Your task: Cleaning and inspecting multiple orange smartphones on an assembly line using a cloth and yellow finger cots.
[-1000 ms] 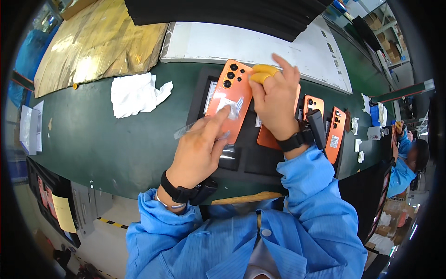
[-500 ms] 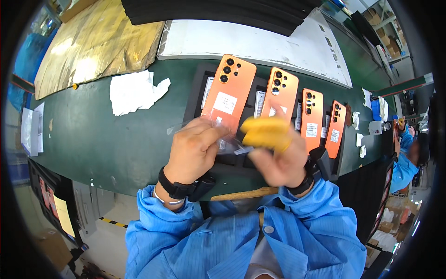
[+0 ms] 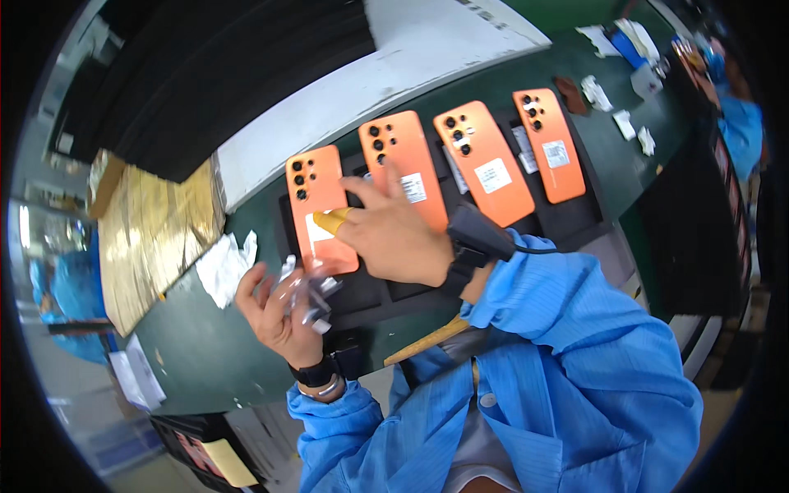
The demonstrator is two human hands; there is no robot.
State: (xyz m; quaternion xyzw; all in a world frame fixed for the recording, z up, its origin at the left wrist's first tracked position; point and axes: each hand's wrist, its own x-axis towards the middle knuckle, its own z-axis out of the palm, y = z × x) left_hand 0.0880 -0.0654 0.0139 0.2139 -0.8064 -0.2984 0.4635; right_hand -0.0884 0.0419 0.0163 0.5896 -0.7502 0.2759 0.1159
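Note:
Crumpled clear plastic film (image 3: 311, 306) is caught in the fingers of my left hand (image 3: 283, 320), in front of the leftmost phone. My right hand (image 3: 399, 238) reaches across with fingers spread and holds nothing. Its yellow finger cots (image 3: 331, 220) lie over the white label of the leftmost orange phone (image 3: 316, 177); whether they press on it I cannot tell. Another finger overlaps the second orange phone (image 3: 415, 148). To the right are a third orange phone (image 3: 468, 152) and a fourth (image 3: 546, 177), all back up in a black tray (image 3: 588, 218).
White crumpled paper (image 3: 226, 267) lies on the green table (image 3: 193, 349) left of the tray. Behind are a white board (image 3: 308, 127) and a yellowish wrapped sheet (image 3: 156, 238). Paper scraps (image 3: 625, 125) lie at the far right, near another person's blue sleeve (image 3: 740, 135).
My view has turned and shifted. The left hand has drawn away from the leftmost phone with the film bunched in it. My right hand has stretched leftward over the first two phones.

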